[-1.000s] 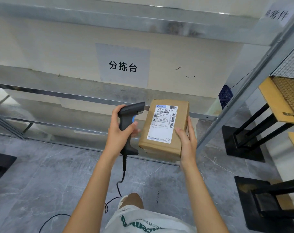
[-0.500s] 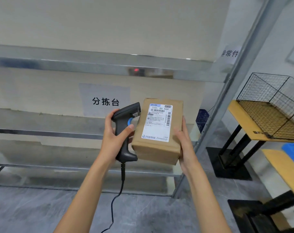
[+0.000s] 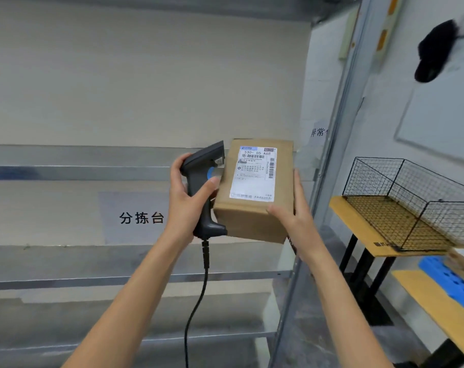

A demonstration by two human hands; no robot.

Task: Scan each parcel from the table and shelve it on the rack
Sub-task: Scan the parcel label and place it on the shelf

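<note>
A: Which step is this?

B: Shelving, I'd judge. The right hand has its fingers clamped on the near right corner of the box, held up in front of the rack. The left hand has its fingers wrapped round the scanner, just left of the box.

A: What does the next move call for?

B: Lifting the box over the shelf lip beyond the fingers and keeping the cable clear.

A: Materials?

B: Matte brown cardboard, squared, with a smooth white label. The scanner is dark plastic, pistol-shaped. The shelves are dull sheet metal.
</note>
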